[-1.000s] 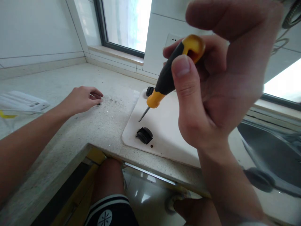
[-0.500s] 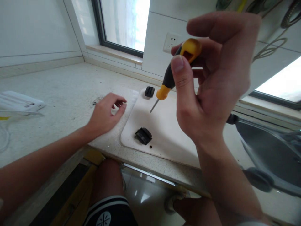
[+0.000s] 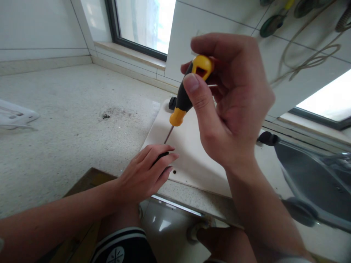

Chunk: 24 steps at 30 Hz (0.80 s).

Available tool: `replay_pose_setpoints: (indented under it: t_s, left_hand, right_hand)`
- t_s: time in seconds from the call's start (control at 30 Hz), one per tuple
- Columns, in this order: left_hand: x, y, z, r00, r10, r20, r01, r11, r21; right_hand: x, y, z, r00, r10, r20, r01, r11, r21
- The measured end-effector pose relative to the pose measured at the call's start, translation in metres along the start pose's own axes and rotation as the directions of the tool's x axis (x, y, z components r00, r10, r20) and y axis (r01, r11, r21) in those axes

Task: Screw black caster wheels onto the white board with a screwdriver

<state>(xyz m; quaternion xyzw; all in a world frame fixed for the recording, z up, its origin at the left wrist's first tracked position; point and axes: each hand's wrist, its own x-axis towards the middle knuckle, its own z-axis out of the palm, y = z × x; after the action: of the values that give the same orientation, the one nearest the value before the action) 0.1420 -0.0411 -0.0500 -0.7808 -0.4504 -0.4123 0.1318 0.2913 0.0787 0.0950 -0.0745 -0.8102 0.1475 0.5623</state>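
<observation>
My right hand is closed round a yellow and black screwdriver, its thumb along the handle. The metal shaft slants down and left over a white board with rounded corners. Just behind my left hand's fingers is the tip's lower end; whether it touches anything is hidden. My left hand is closed over the black caster at the board's near left corner, mostly covering it. Another black caster sits at the far left corner, partly behind the screwdriver. A small dark hole shows beside my left fingertips.
A pale speckled countertop carries the board. Dark debris lies on it, and a white device with a cable is at the far left. To the right stands a grey piece with black end parts. Cords hang by the wall.
My left hand has moved right and nearer, from beside the board onto the near caster. My right hand has brought the screwdriver down and left, its tip now close to my left fingers.
</observation>
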Motion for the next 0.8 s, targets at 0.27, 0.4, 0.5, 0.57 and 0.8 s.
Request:
replay_pose_setpoints:
  t_s: [0.27, 0.4, 0.5, 0.57, 0.8]
  left_hand:
    - [-0.010, 0.000, 0.001, 0.998, -0.004, -0.059, 0.002, 1.000, -0.028]
    - [-0.010, 0.000, 0.000, 0.997, -0.020, -0.076, 0.016, 0.998, -0.052]
    - [-0.010, 0.000, -0.001, 0.994, -0.051, -0.099, 0.044, 0.996, -0.076]
    - [-0.010, 0.000, -0.001, 0.991, -0.070, -0.117, 0.060, 0.994, -0.086]
    - [-0.011, 0.001, -0.003, 0.995, -0.009, -0.103, 0.009, 1.000, 0.003]
  right_hand:
    - [-0.006, 0.009, 0.005, 0.998, 0.039, 0.052, -0.036, 0.998, -0.053]
    - [-0.007, 0.006, 0.010, 0.999, -0.031, 0.039, 0.032, 0.999, -0.006]
    - [-0.007, 0.004, 0.011, 1.000, -0.008, 0.021, 0.008, 1.000, -0.006]
    - [-0.008, 0.004, 0.011, 1.000, 0.009, 0.011, -0.009, 1.000, -0.028]
    - [-0.008, 0.005, 0.010, 0.999, 0.038, 0.017, -0.037, 0.998, -0.057]
